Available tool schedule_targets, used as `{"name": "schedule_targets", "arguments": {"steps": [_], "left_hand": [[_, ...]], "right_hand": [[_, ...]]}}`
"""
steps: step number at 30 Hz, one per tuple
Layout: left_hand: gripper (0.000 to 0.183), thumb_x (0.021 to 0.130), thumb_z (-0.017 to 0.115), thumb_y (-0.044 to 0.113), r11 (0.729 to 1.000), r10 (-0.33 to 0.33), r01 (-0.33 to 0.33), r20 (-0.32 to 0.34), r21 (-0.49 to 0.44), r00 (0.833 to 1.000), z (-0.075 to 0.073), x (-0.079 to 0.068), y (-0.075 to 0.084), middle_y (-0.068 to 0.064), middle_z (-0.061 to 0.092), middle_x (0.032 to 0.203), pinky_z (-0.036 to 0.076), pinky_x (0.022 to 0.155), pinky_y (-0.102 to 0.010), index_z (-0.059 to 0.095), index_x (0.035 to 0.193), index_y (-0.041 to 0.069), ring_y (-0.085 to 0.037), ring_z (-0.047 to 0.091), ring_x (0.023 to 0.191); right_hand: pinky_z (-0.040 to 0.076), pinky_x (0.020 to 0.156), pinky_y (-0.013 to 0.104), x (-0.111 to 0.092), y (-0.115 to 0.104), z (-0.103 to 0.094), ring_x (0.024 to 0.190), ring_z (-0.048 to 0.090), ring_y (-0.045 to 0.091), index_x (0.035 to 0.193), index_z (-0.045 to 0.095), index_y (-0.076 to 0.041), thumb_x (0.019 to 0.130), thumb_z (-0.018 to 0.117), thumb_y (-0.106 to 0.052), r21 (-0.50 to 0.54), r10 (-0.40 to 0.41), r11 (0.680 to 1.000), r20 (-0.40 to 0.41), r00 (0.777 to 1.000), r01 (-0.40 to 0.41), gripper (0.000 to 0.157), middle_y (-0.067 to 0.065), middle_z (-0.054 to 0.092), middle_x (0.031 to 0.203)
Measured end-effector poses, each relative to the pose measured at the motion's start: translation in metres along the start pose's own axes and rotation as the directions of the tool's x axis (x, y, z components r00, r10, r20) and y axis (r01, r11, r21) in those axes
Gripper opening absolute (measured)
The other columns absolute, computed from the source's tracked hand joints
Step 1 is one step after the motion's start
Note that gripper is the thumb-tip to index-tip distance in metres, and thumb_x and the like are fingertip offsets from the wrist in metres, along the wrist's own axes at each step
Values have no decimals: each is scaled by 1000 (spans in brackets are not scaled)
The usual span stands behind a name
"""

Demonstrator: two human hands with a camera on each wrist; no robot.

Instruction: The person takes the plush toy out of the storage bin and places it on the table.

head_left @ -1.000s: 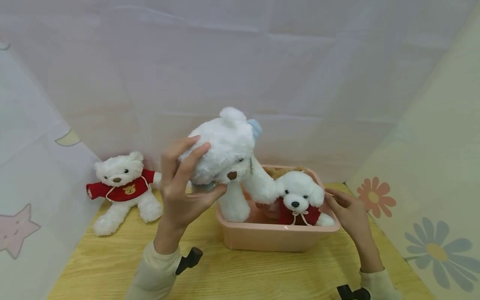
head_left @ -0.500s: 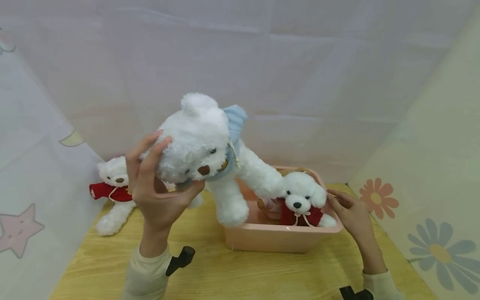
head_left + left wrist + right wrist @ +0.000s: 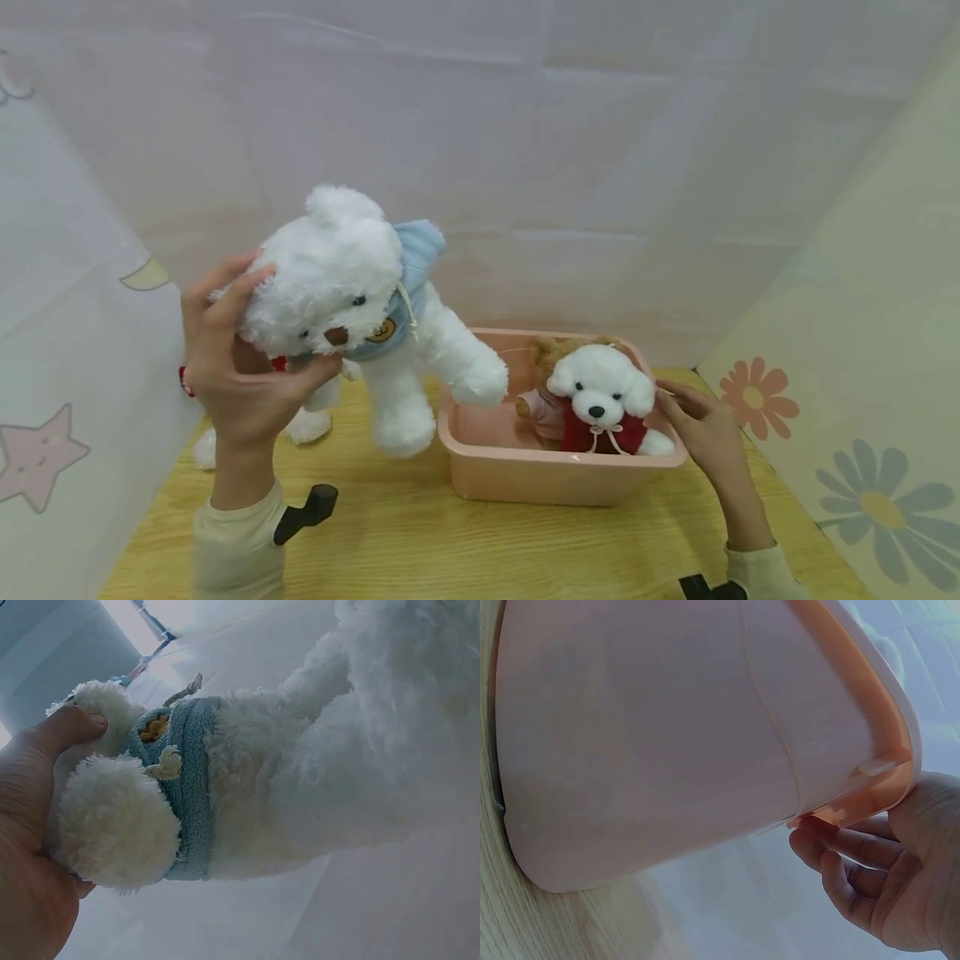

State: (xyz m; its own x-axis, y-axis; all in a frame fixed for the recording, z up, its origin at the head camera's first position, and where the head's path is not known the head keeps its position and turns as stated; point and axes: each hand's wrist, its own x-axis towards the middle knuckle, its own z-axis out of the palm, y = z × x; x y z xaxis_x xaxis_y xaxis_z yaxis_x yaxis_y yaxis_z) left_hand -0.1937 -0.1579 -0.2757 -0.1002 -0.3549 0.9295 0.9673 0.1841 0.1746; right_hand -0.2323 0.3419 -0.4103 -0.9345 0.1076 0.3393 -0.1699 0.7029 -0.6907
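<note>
My left hand [image 3: 251, 396] grips a white teddy bear [image 3: 330, 275] by its head, thumb under the muzzle. The bear wears a light blue hooded top and hangs tilted in the air, left of the pink plastic bin [image 3: 525, 479]. In the left wrist view its blue top [image 3: 196, 787] and furry body stretch away from the hand. At the bin's right end my right hand [image 3: 708, 437] holds the rim, its fingers [image 3: 862, 847] curled under the edge. A white plush puppy [image 3: 600, 387] in red sits inside, beside a partly hidden brown plush bear [image 3: 542, 408] in pink.
Behind my left hand, a second white bear in red is mostly hidden; its foot [image 3: 307, 427] shows on the wooden table [image 3: 450, 550]. Cloth walls stand behind and on both sides, with printed flowers [image 3: 885, 508] on the right one.
My left hand has moved left with the blue-topped bear, from over the bin to beside it, now covering most of the red-dressed bear. The right hand stays on the rim.
</note>
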Motion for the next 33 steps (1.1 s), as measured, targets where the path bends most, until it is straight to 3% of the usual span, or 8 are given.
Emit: {"name": "schedule_targets", "arguments": {"steps": [2,4,9,11,19,26,30,33], "left_hand": [[72,60,96,16,1000,-4,4,26,-10,1000,-7,0,-1,-34,48,125,49,96,-38,60,111,-19,-44,55,113],[71,60,95,14,1000,-5,6,47,-12,999,-13,0,-2,-34,47,126,50,96,-37,59,111,-20,-44,54,114],[67,62,88,12,999,-11,7,100,46,995,-24,-3,-7,-33,46,128,49,97,-37,58,113,-19,-44,54,116],[66,62,86,10,997,-28,19,124,73,992,-28,-4,-10,-32,46,130,50,96,-37,57,115,-18,-43,53,116],[69,57,73,-2,990,-134,120,200,79,971,-54,-5,-42,-32,42,133,50,87,-30,54,121,-19,-40,50,115],[69,57,69,-10,977,-207,188,218,103,954,-77,-9,-58,-33,42,134,51,87,-29,55,123,-19,-41,49,116],[67,59,70,-8,974,-209,170,295,152,932,-83,-9,-63,-35,41,135,51,87,-27,55,124,-19,-38,51,117],[67,62,70,-10,970,-228,178,368,166,901,-86,-10,-68,-39,38,136,50,86,-25,54,126,-18,-34,51,116]], "right_hand": [[51,70,18,-1,1,2,90,63,-2,130,71,-9,101,63,-42,15,6,1000,8,1000,-6,45,16,73,110],[52,70,19,-1,1,3,90,63,-3,131,71,-9,101,63,-42,25,13,1000,17,1000,-14,45,16,73,109],[51,71,23,0,1,2,101,67,25,133,70,-11,101,61,-45,-5,26,1000,4,1000,-26,47,16,72,112],[50,71,23,1,1,1,104,66,31,134,69,-12,101,61,-46,-10,26,1000,0,1000,-26,48,16,72,113],[50,70,18,-2,4,0,92,59,-7,134,69,-13,101,63,-43,3,20,1000,16,1000,-21,46,15,72,114],[50,70,20,-1,2,-1,92,59,-4,135,69,-13,101,62,-44,-20,9,1000,20,1000,-8,46,14,72,114],[50,70,20,0,1,-4,94,60,-1,136,68,-12,102,61,-43,-14,14,1000,35,999,-14,47,15,72,114],[50,70,21,1,0,-5,99,65,14,136,67,-11,102,60,-44,-14,16,1000,39,999,-15,48,16,72,114]]}}
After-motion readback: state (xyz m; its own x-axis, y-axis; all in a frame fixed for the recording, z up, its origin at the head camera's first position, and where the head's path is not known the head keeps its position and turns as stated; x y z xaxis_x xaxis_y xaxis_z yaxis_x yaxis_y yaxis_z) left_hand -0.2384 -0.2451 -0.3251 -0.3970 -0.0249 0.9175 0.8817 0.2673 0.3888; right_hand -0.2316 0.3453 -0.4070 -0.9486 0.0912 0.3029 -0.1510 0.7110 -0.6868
